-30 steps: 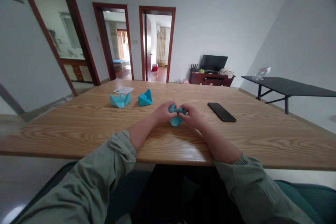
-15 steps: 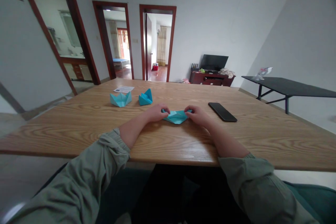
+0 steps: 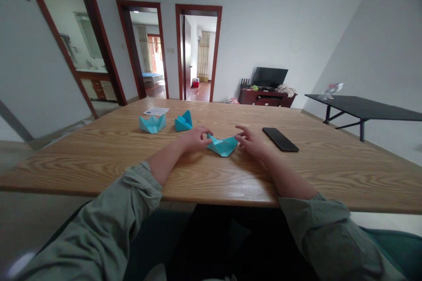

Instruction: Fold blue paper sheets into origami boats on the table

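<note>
A folded blue paper boat (image 3: 223, 145) lies on the wooden table (image 3: 296, 171) between my hands. My left hand (image 3: 195, 138) rests just left of it, fingers loosely curled, fingertips at the boat's left tip. To the boat's right, my right hand (image 3: 249, 140) hovers with fingers spread apart, just off the paper. Two more blue paper boats stand farther back on the left: one (image 3: 152, 123) and a second (image 3: 183, 121).
A black phone (image 3: 280, 138) lies to the right of my right hand. A white printed sheet (image 3: 156, 111) sits near the far left edge. Beyond the table are doorways, a TV stand (image 3: 267, 96) and a black side table (image 3: 365, 108).
The paper was bunched between both hands, then pulled out sideways into a boat shape. Now both hands have let go and drawn slightly apart from it.
</note>
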Tool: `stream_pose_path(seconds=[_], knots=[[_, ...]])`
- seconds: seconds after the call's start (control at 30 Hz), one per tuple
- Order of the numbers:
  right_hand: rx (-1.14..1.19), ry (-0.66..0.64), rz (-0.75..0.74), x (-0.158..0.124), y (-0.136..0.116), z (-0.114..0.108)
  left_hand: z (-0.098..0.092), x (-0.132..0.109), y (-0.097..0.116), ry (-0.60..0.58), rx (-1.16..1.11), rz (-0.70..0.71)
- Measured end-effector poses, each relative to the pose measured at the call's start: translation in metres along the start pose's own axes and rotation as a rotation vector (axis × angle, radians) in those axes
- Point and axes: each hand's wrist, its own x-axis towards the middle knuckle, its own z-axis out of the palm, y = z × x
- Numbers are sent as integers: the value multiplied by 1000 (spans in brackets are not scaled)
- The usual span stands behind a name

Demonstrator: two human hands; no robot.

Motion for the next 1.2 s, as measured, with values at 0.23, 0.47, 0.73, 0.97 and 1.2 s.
stream_pose_path(seconds=[0.23,0.47,0.73,0.97,1.2], knots=[[55,181,9,4,0,-7,-5,-6,6,-92,34,-35],[-65,324,18,10,14,-11,-8,27,1,277,198,-171],[-279,39,130,4,12,-8,5,53,-9,241,293,-360],[-412,-74,109,2,5,-10,17,21,21,-309,101,-96],[-397,-106,86,3,6,-10,23,17,21,-363,57,-147]])
